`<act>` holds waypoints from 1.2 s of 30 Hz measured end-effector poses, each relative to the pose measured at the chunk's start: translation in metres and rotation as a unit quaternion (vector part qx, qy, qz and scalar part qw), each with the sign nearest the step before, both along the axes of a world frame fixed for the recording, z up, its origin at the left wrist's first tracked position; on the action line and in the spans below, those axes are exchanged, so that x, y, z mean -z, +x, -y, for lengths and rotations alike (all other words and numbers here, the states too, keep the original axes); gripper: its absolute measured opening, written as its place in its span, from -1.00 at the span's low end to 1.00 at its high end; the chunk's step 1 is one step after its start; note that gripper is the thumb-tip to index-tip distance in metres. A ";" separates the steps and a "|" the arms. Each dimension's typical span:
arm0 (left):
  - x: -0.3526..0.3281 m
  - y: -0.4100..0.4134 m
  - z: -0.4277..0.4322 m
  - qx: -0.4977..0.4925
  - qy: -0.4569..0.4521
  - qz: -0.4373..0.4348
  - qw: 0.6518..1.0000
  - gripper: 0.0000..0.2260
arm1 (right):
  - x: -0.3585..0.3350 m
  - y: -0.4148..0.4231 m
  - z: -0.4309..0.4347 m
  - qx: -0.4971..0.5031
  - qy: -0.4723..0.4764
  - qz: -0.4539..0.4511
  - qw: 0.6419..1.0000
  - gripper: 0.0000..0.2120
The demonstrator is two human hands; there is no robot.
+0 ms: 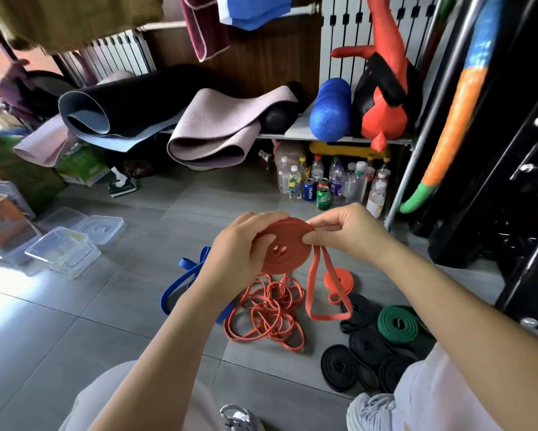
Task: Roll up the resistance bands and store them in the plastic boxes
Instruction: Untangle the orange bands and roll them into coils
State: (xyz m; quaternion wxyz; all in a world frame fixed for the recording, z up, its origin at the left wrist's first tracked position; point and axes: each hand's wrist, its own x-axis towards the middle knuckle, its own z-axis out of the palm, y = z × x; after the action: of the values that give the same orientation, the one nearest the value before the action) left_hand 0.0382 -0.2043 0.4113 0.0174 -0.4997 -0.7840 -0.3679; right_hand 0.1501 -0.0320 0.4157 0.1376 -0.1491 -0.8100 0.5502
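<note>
My left hand grips a partly rolled red band coil above the floor. My right hand pinches the coil's right edge, where the band's loose tail hangs down in a loop. On the floor below lie a tangle of thin red bands, a blue band, a small rolled orange band, several rolled black bands and a rolled green band. Clear plastic boxes with a lid stand on the floor at the left.
A low shelf at the back holds rolled mats, a blue foam roller and a red punching bag. Bottles and cans stand beneath it. A black metal rack fills the right side. My shoes are at the bottom.
</note>
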 end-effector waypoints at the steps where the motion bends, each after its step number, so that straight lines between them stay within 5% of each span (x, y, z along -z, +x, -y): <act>1: 0.000 -0.001 0.000 -0.010 0.014 0.011 1.000 -0.65 | 0.000 0.000 -0.001 0.004 -0.009 -0.003 1.000 -0.78; 8: -0.004 -0.004 -0.001 -0.012 0.163 0.130 0.978 -0.68 | 0.004 -0.003 0.004 0.008 -0.121 -0.042 0.992 -0.71; 12: -0.003 0.002 -0.005 -0.029 0.111 0.271 0.956 -0.68 | 0.005 -0.001 0.001 0.023 -0.095 -0.062 0.993 -0.70; 14: -0.004 0.003 -0.003 -0.059 0.025 0.184 0.981 -0.72 | 0.007 -0.001 0.002 0.009 -0.017 -0.028 0.999 -0.68; 17: 0.001 0.007 -0.001 -0.004 -0.063 -0.016 0.998 -0.49 | 0.013 -0.003 0.010 -0.004 0.034 0.015 0.999 -0.73; 20: 0.004 0.011 -0.004 0.033 -0.077 -0.088 0.993 -0.55 | 0.012 -0.005 0.011 -0.008 0.028 -0.003 1.000 -0.75; 27: 0.005 0.006 -0.007 -0.017 0.076 0.033 0.996 -0.63 | 0.002 -0.005 0.001 0.003 -0.020 -0.024 1.000 -0.71; 32: -0.005 0.012 -0.010 -0.051 0.201 0.169 0.963 -0.61 | 0.002 -0.006 0.004 0.026 -0.103 -0.063 0.992 -0.68; 36: -0.005 0.012 -0.009 -0.037 0.119 0.201 0.972 -0.63 | 0.000 0.000 0.000 0.032 -0.081 -0.059 0.994 -0.68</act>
State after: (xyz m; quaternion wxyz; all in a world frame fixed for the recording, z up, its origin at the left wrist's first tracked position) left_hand 0.0501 -0.1958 0.4163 -0.0672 -0.3805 -0.7399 -0.5506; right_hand 0.1498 -0.0317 0.4157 0.1899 -0.1531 -0.7481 0.6171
